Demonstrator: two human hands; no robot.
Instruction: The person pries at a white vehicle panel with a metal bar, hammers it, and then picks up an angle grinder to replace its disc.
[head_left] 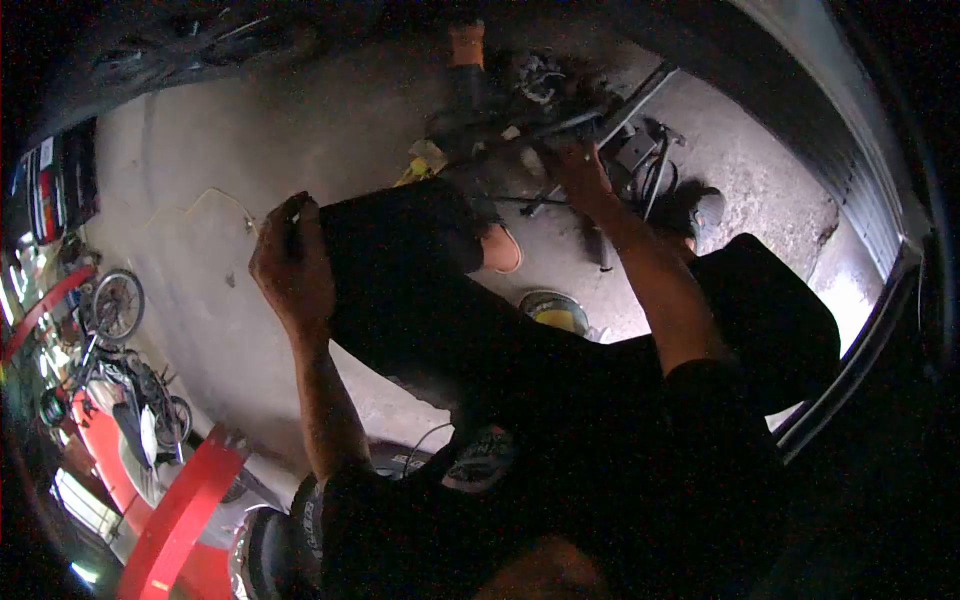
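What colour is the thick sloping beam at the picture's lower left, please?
The beam is red; it shows best in the head view.

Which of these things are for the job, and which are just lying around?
Probably for the job:
metal bars, by the right hand
perhaps something in the left hand, too dark to tell

Probably just about:
spoked wheel, off to the left
red beam
round tub, with neither hand on it
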